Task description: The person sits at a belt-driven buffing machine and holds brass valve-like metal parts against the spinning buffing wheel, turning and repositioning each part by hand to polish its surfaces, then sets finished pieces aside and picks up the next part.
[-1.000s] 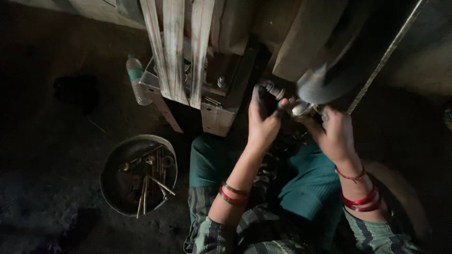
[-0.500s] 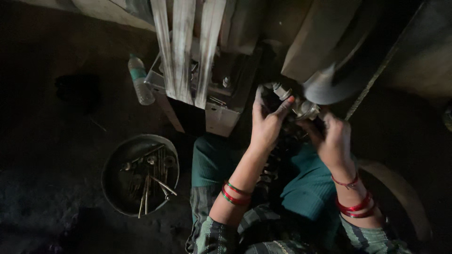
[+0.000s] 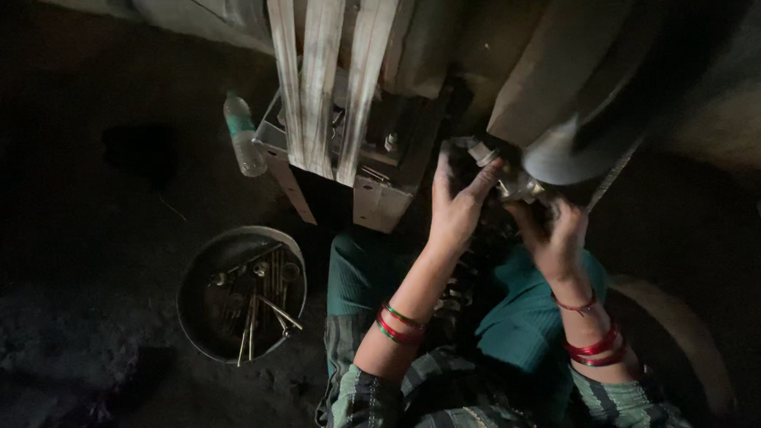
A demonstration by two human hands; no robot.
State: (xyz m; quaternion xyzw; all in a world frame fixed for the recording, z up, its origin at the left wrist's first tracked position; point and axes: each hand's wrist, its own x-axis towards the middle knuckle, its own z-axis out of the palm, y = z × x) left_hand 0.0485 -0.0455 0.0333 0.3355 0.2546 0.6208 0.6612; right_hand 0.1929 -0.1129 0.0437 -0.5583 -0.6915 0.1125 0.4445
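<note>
Both hands have slid down-frame since a second ago: my left hand point(image 3: 456, 208) now wraps fingers over the small metal fitting point(image 3: 507, 184) under the grey cylinder point(image 3: 575, 150), my right hand point(image 3: 559, 238) clasping its lower end, round pan point(image 3: 194, 305) of tools untouched.

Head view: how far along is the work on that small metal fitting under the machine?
Done: nothing finished shows. In hand: both hands are on the metal fitting under the machine's grey drum; left hand wraps it, thumb near its tip, right hand grips from below. Left: cannot tell; long metal tools lie unused in the round pan beside a plastic bottle.
</note>
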